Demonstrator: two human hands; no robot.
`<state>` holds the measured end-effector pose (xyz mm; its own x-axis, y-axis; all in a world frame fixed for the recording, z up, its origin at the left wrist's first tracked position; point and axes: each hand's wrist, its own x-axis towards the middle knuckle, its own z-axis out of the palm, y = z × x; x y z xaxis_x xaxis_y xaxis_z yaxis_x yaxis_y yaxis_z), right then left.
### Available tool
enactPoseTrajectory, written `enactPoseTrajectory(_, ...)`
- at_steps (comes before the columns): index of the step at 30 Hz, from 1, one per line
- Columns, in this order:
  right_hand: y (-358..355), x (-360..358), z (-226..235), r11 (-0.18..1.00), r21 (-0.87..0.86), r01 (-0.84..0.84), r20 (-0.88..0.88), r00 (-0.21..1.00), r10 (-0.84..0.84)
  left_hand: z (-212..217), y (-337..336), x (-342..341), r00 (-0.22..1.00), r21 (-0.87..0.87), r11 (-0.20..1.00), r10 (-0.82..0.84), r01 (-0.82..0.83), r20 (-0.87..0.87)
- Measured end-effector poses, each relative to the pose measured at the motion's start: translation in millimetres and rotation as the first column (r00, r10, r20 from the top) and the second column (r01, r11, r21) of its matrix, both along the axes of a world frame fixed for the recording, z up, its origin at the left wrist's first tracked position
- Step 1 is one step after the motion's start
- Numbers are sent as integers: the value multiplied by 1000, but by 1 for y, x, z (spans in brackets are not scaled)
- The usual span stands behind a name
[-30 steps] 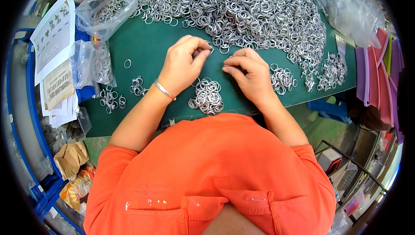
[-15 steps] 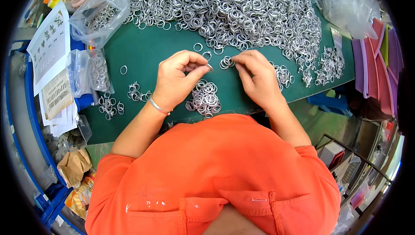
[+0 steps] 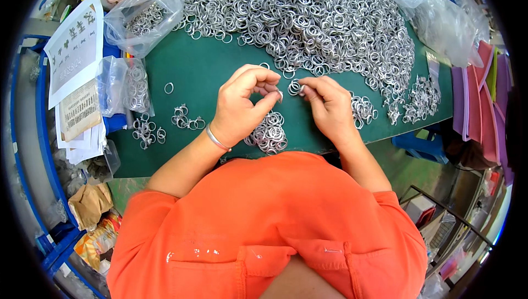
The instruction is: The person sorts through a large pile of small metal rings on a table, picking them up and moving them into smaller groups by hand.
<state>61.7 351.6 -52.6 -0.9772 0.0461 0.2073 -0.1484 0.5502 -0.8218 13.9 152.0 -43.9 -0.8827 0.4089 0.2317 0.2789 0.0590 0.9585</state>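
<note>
My left hand is closed in a pinch above the green tabletop, with the edge of a small silver metal ring showing at its fingertips. My right hand has its thumb and forefinger together on a metal ring, at the side of a few loose rings. Between my forearms lies a small heap of rings, partly covered by my left hand. Another small pile sits just right of my right hand.
A large mound of metal rings fills the far side of the green table. Small ring clusters and plastic bags of rings lie at the left. More ring pieces and clear plastic bags are at the right.
My right thumb has come up against the forefinger at the loose rings. My left fingertips have moved slightly nearer the small heap. The whole view has shifted a little.
</note>
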Motion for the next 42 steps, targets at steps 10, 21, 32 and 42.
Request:
enactPoseTrajectory(10,-23,15,10,673,-739,-37,145,966,213,0,-5,7,994,28,998,-62,65,-93)
enactPoseTrajectory(21,-13,8,14,811,-573,-116,112,969,218,2,1,15,982,4,999,34,-34,-183)
enactPoseTrajectory(32,-22,11,11,850,-511,-131,-9,989,148,1,-3,10,959,19,996,92,-90,-269)
enactPoseTrajectory(42,52,25,29,958,-50,282,104,955,-276,2,-16,14,993,-77,994,88,-82,78)
